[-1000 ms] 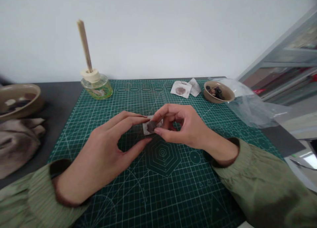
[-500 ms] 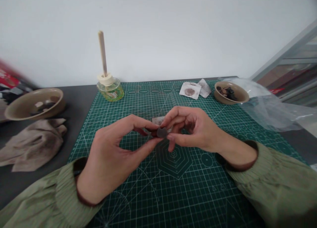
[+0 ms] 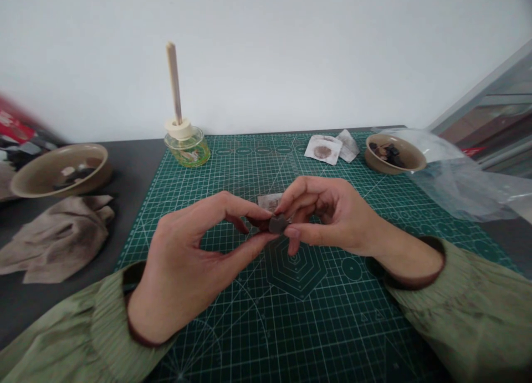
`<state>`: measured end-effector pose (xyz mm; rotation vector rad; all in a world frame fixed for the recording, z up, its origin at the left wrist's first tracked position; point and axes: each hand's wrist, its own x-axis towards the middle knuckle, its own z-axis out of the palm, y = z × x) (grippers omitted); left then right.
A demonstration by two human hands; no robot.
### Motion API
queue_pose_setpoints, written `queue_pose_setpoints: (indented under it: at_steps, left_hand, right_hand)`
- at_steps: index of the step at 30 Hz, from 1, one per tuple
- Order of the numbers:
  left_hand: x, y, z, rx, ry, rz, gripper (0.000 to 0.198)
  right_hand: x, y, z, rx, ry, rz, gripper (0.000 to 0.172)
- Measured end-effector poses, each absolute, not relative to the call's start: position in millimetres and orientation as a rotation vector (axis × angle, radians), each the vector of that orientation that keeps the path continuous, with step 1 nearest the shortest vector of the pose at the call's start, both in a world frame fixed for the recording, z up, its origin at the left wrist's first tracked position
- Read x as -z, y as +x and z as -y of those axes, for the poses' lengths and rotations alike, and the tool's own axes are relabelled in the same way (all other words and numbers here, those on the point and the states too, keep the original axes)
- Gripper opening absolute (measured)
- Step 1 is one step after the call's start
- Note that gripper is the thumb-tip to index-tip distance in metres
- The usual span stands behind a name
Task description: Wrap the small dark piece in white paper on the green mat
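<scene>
Both hands meet above the middle of the green cutting mat (image 3: 291, 316). My left hand (image 3: 195, 261) and my right hand (image 3: 328, 216) each pinch the same small dark round piece (image 3: 276, 224) between thumb and fingertips. Just behind the fingers, a small pale square wrapper (image 3: 269, 200) lies flat on the mat, partly hidden by them.
A reed diffuser bottle (image 3: 187, 147) stands at the mat's back left. Two pale wrappers (image 3: 328, 148) and a small bowl of dark pieces (image 3: 394, 153) sit at the back right, beside a clear plastic bag (image 3: 457, 178). A larger bowl (image 3: 60, 169) and a crumpled cloth (image 3: 58, 239) lie left.
The dark piece has come off the pale wrapper, which now lies on the mat behind the fingers. Both hands hold the piece slightly higher; the view has shifted left.
</scene>
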<state>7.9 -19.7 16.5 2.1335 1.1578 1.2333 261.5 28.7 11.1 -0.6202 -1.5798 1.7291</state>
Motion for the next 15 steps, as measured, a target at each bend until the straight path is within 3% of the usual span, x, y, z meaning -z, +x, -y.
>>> queue_pose_setpoints:
  at_steps: [15]
  left_hand:
    - [-18.6, 7.2, 19.8, -1.234, 2.130, -1.119, 0.016]
  right_hand:
    - [-12.0, 261.5, -29.0, -1.760, -0.595, 1.550, 0.033]
